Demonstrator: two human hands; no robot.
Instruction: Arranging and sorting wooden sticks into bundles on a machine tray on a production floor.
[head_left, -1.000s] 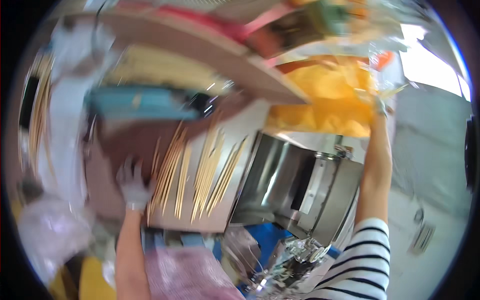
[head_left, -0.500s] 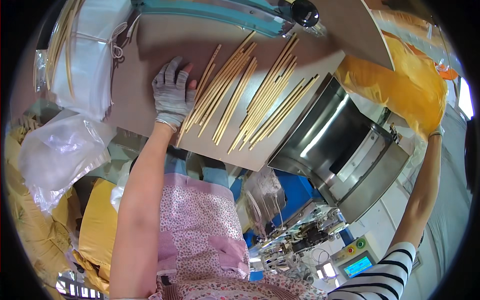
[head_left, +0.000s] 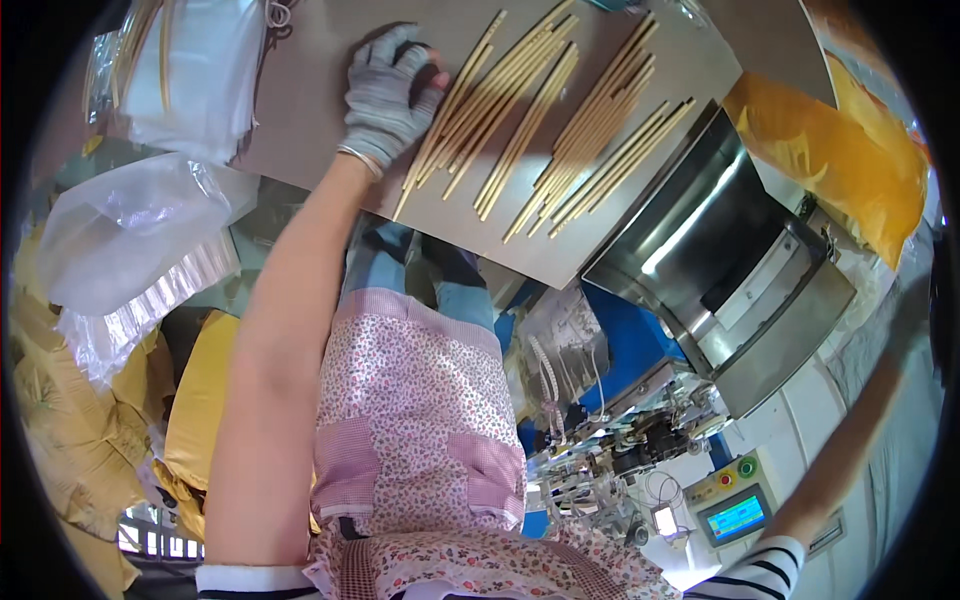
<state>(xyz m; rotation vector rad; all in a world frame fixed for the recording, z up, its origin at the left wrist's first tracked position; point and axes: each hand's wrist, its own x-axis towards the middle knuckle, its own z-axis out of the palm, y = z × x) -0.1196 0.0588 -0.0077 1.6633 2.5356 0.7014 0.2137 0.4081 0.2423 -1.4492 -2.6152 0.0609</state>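
Note:
My left hand (head_left: 385, 95) wears a grey knit glove and lies flat on the brown tabletop (head_left: 300, 120). Its fingers are spread against the left edge of a row of pale bamboo sticks (head_left: 545, 120). The sticks lie side by side in loose bunches, slanting across the table toward the right. My right forearm (head_left: 850, 450) comes out of a striped sleeve and reaches up along the right rim. It is blurred, and the hand itself cannot be made out.
A shiny metal machine housing (head_left: 720, 260) sits just right of the table, with a small control panel and screen (head_left: 735, 510) below it. A yellow bag (head_left: 840, 150) lies beyond the machine. Clear plastic bags (head_left: 130, 230) and a white stack (head_left: 190, 70) crowd the left, above yellow sacks (head_left: 60, 430).
The view has swung downward, so the table and sticks now sit at the top. My left hand stays at the sticks' left edge. My right arm has swept lower along the right rim.

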